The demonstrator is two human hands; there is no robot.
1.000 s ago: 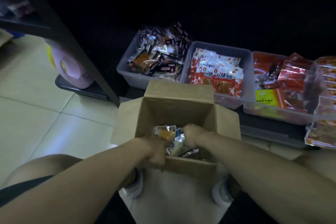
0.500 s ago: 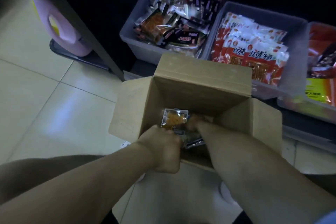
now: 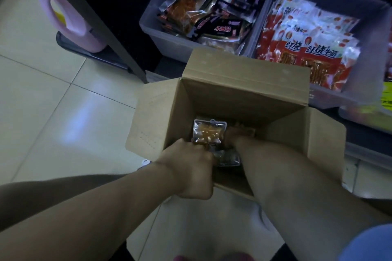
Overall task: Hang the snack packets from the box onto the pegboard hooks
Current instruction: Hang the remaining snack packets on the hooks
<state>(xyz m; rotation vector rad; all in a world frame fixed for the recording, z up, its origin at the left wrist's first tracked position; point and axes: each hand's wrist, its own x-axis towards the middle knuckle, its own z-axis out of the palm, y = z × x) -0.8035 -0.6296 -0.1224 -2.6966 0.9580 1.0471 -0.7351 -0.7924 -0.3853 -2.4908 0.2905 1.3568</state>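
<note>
An open cardboard box (image 3: pixel 244 82) stands on the floor in front of me, flaps spread. My left hand (image 3: pixel 191 169) is curled at the box's near edge and grips a bunch of clear snack packets (image 3: pixel 209 133) with orange filling, held upright above the box's inside. My right hand (image 3: pixel 239 135) reaches down into the box just right of the packets; its fingers are deep in shadow and mostly hidden. No pegboard or hooks are in view.
Behind the box, grey bins hold snacks: dark and orange packets (image 3: pixel 203 12) at the left, red and white packets (image 3: pixel 305 44) at the right. A pink jug (image 3: pixel 70 17) stands behind a slanted dark post (image 3: pixel 101 27). Pale floor tiles (image 3: pixel 53 123) lie to the left.
The view has tilted down and closer over the box. My right hand has gone deeper into the box, while my left hand keeps its hold on the packets.
</note>
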